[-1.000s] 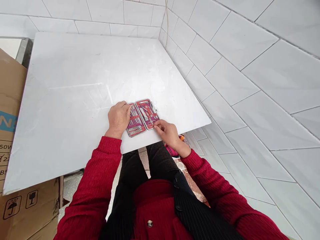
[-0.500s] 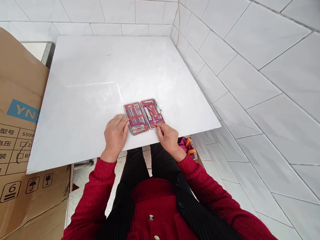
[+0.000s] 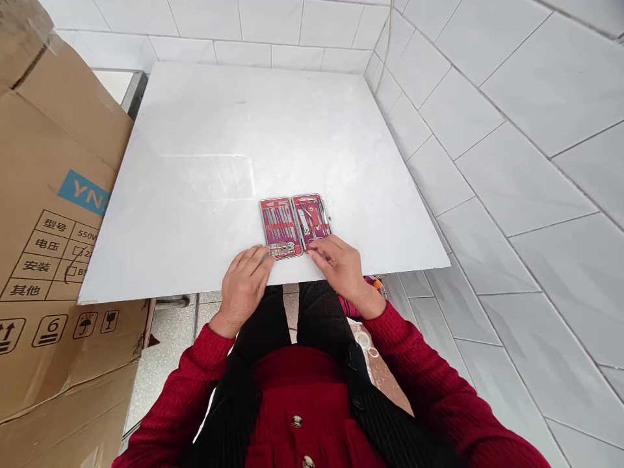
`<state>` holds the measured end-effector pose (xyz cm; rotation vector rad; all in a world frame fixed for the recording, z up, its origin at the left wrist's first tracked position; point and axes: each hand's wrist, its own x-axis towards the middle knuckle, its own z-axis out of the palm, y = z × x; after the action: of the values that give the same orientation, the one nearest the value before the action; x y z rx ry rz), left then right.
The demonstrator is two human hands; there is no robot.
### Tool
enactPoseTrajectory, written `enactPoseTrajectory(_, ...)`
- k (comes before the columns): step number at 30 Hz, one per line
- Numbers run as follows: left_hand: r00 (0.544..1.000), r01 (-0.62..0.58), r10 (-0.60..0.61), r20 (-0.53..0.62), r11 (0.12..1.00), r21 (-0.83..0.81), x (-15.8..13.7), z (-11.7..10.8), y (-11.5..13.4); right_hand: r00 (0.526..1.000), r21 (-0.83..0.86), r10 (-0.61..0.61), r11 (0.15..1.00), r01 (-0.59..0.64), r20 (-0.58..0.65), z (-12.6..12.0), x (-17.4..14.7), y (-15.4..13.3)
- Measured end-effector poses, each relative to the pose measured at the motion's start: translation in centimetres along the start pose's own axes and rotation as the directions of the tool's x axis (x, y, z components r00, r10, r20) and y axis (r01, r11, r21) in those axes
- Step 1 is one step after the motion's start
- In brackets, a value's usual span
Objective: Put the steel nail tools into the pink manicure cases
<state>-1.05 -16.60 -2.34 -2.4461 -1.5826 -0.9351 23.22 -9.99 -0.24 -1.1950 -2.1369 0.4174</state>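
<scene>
An open manicure case (image 3: 301, 242) lies flat on the white tabletop (image 3: 205, 117), close to its front edge. Its left half holds several slim metal tools (image 3: 280, 221) under a red strap, with a nail clipper (image 3: 283, 249) below them. In the right half sit another nail clipper (image 3: 303, 221), red-handled pliers (image 3: 314, 213) and small scissors, partly covered. The fingers of my left hand (image 3: 244, 286) are together, gripping the case's lower left corner. My right hand (image 3: 341, 268) pinches with thumb and forefinger at the lower right, beside the scissors' loops; its fingertips hide what they hold.
A large printed cardboard box (image 3: 43, 260) stands against the table's left side. Tiled walls (image 3: 536, 221) border the back and right. Under the front right edge is a pink and orange item (image 3: 375, 284), partly hidden by my right arm.
The view has shifted, so the table and box appear further right. My left hand has slid down from the case's left side to its lower corner. My right hand stays by the scissors.
</scene>
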Motion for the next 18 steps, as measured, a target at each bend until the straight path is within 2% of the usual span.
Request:
enactPoseTrajectory(4,1.0,0.009,-0.009,-0.004,1.0,0.0,-0.1,0.0,0.1,0.965,-0.075,-0.152,0.982,0.171,0.213,-0.4,3.1,-1.2)
enactPoseTrajectory(9,1.0,0.006,-0.005,-0.011,0.999,0.031,-0.2,0.2,0.2,0.858,-0.174,-0.194,0.935,0.308,0.475,0.0,5.5,-1.9)
enactPoseTrajectory(16,1.0,0.023,-0.023,-0.014,1.0,0.018,-0.5,0.5,0.1,0.723,-0.302,-0.219,0.801,0.516,0.656,-0.2,7.0,-3.2)
enactPoseTrajectory(18,0.999,0.031,-0.031,-0.014,1.0,0.006,-0.6,0.5,0.1,0.697,-0.325,-0.212,0.767,0.553,0.685,-0.4,7.3,-3.4)
